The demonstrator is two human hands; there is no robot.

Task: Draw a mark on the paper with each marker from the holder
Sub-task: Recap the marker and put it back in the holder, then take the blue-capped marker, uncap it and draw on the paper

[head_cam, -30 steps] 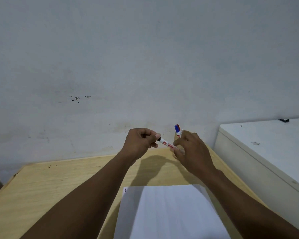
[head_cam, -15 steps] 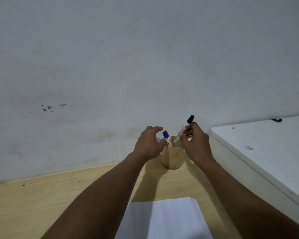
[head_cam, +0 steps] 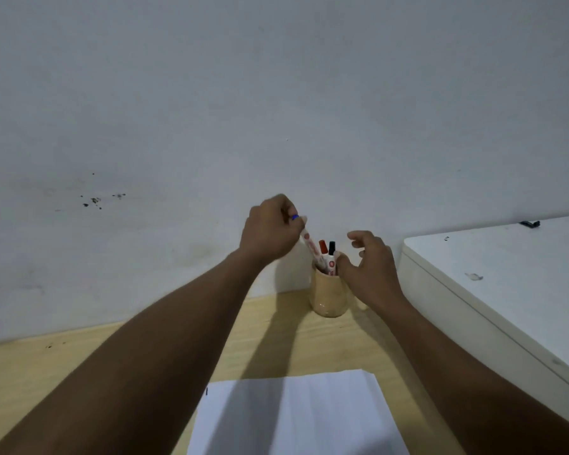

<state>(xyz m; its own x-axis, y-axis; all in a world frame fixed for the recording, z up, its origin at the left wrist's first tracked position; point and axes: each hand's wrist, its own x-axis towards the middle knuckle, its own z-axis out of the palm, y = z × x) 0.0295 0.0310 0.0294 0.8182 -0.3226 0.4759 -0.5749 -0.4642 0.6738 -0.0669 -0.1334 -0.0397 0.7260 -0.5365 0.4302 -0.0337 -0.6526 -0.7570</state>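
A white-barrelled marker with a blue cap (head_cam: 309, 244) leans to the left, its lower end down in the round tan holder (head_cam: 328, 295) and its capped top pinched in the fingers of the left hand (head_cam: 270, 233), which is closed around it above and to the left of the holder. Two more white markers stand in the same holder, one with a red cap (head_cam: 323, 247) and one with a black cap (head_cam: 331, 248), both roughly upright and side by side just right of the blue-capped one. The holder stands at the far edge of the pale wooden surface (head_cam: 79, 362), close against the grey-white wall (head_cam: 276, 93).

The right hand (head_cam: 370, 267) holds nothing; its fingers are spread and loosely curled, and it hovers just beside the holder's right rim, partly covering it, so contact with the rim cannot be told.

Nearer the camera, a white sheet of paper (head_cam: 326, 415) lies flat on the surface between the two forearms, with a short dark mark (head_cam: 207, 391) near its far left corner. To the right, a white box-like cabinet top (head_cam: 506, 274) stands beside the surface, with a small dark object (head_cam: 529, 223) at its far edge. A few dark specks (head_cam: 94, 201) mark the wall to the left.
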